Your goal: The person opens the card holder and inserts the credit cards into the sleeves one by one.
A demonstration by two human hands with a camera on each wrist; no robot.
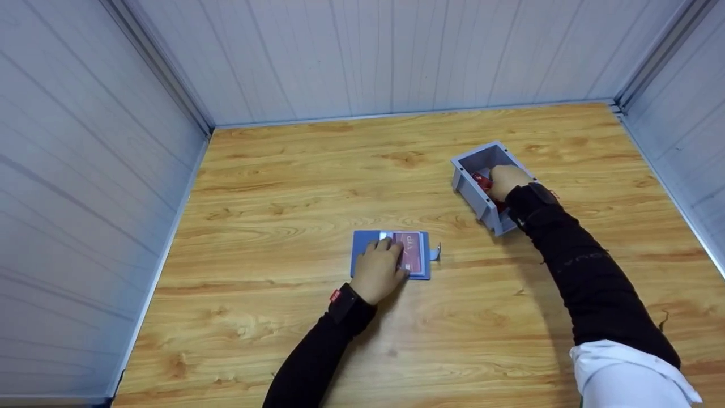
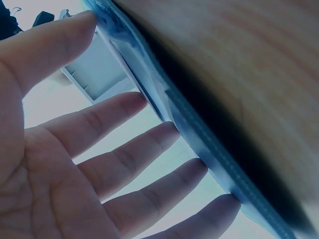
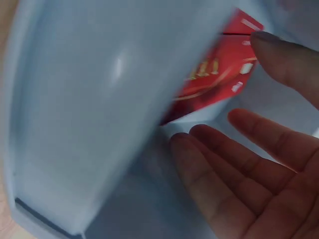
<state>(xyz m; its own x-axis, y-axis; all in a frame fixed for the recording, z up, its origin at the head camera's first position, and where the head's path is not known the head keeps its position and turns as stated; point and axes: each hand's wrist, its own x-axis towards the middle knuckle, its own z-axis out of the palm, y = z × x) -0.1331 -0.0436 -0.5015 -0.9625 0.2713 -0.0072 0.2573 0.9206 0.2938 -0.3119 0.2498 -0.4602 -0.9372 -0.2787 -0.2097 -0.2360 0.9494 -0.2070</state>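
Note:
A blue card holder (image 1: 362,242) lies opened on the wooden table, its strap with a snap sticking out on the right. A red card (image 1: 413,246) with light lettering shows in its clear sleeve. My left hand (image 1: 378,275) rests over the holder, and in the left wrist view its spread fingertips (image 2: 192,169) press the inner face. Farther right, my right hand (image 1: 506,180) reaches down inside a grey bin (image 1: 471,195). Red cards (image 3: 219,69) with gold print lie in the bin; my right thumb (image 3: 279,55) is at their edge, the other fingers apart below.
The wooden table (image 1: 272,226) is enclosed by white panel walls (image 1: 362,56) at the back and on both sides. The bin's raised walls surround my right hand.

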